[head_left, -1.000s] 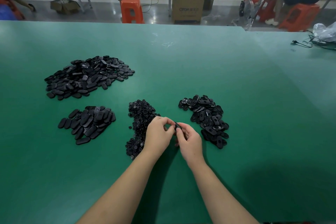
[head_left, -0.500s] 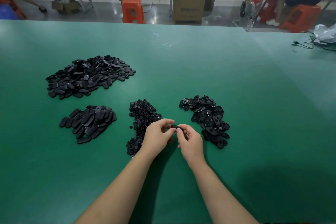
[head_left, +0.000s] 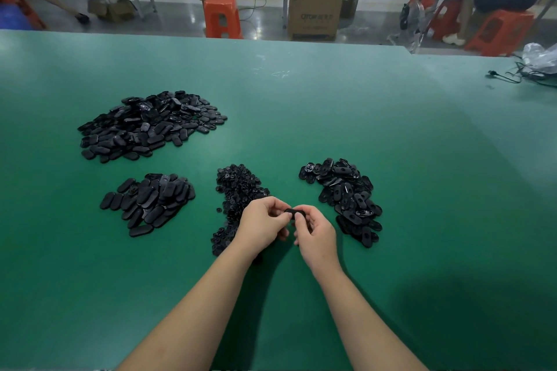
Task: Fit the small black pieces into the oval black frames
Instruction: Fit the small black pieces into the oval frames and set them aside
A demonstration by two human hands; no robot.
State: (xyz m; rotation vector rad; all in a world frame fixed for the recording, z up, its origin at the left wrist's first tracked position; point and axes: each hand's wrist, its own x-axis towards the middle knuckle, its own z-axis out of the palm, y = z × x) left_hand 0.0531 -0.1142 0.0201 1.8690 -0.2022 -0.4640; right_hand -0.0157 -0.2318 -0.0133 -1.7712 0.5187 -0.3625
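Left hand (head_left: 262,221) & right hand (head_left: 316,230) both pinch one oval frame (head_left: 294,213) btwn fingertips, above green worktop (head_left: 422,190). Small-piece pile (head_left: 236,196) just behind left hand; frame pile (head_left: 346,199) just right of right hand.

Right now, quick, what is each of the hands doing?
Left hand: fingers curled, pinching one end of the oval black frame.
Right hand: fingers curled, pinching the same frame's other end.

text: "QTOP" | on: cardboard box (head_left: 316,6) | rest of print illegible
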